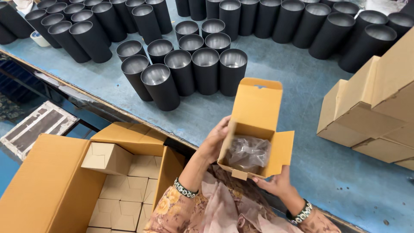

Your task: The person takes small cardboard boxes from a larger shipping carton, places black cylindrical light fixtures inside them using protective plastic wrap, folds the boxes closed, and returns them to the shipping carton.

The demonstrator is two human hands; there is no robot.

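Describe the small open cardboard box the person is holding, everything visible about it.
The small box is plain yellow-brown cardboard, held tilted above the edge of the blue table with its open end toward the camera. Its top lid with tuck tab stands up and a side flap sticks out to the right. Inside sits something wrapped in crinkled clear plastic. The left hand grips its left side; the right hand supports it from beneath.

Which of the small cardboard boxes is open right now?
The small box held between the left hand and right hand: its flaps stand open over a plastic-wrapped item, unlike the closed boxes in the big carton.
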